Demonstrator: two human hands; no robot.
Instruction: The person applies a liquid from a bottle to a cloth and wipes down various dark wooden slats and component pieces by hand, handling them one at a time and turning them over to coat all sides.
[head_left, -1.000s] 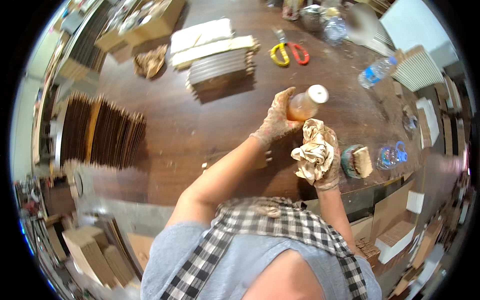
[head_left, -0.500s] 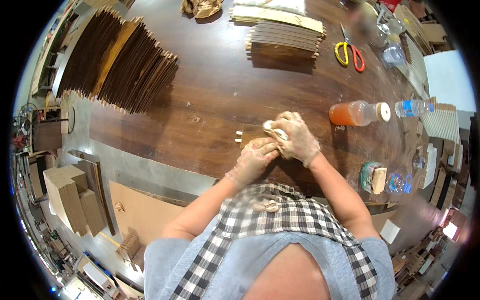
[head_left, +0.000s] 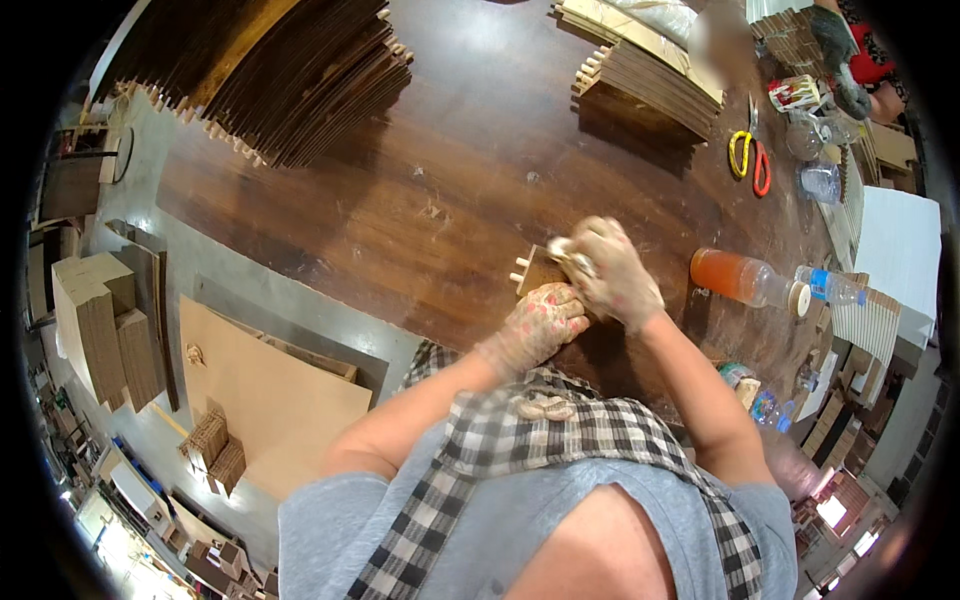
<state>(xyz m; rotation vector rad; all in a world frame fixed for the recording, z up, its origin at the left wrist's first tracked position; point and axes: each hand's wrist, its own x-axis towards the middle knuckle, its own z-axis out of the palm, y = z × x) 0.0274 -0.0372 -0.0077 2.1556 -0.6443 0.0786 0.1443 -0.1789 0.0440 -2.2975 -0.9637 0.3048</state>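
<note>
A small brown wooden board [head_left: 537, 270] lies on the dark wooden table in front of me, with pale dowel pegs [head_left: 518, 271] sticking out of its left end. My left hand [head_left: 540, 325], in a thin stained glove, presses on the near part of the board with its fingers bent over the edge. Gloved too, my right hand [head_left: 612, 272] closes around a whitish wad of cloth [head_left: 566, 252] and holds it against the board's top. Both hands hide most of the board, so its far end cannot be made out.
Tall stacks of doweled boards [head_left: 300, 85] stand at the far left, a smaller stack [head_left: 650, 95] at the back. Scissors [head_left: 751, 160], a bottle of orange liquid [head_left: 740, 278] and plastic bottles line the right side. Another person's gloved hand [head_left: 848, 90] shows at the far right.
My view has turned, so the table's things sit further right and tilted. The right hand still holds the cloth on the board. Another person's arm has come into view at the upper right.
</note>
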